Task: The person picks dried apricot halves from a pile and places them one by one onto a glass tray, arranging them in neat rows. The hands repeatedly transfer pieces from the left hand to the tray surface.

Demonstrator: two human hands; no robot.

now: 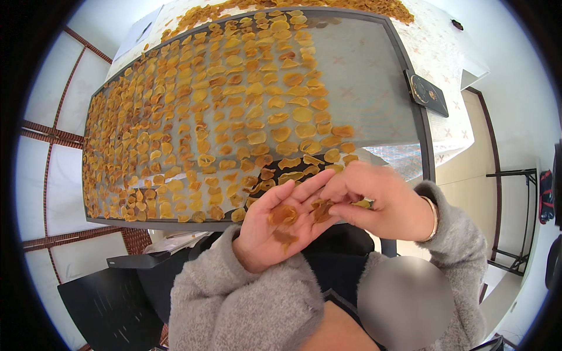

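Note:
My left hand (263, 243) is palm up and carries a few dried amber slices, apparently fruit or vegetable. One curled slice (283, 215) lies at the middle of the palm, and a browner slice (285, 237) sits lower down. Over the left fingers, my right hand (382, 202) pinches another brown slice (322, 210) between thumb and fingers. Just beyond both hands, a mesh screen (369, 87) in a dark frame holds rows of similar slices (254, 101). The slices nearest the hands are partly hidden by the fingers.
A dark smartphone-like object (426, 93) rests across the screen's right frame. Behind the screen, loose slices (298, 4) are heaped on a patterned tablecloth (439, 48). A black chair (105, 302) stands at lower left, and a black folding-type metal stand (522, 219) at right.

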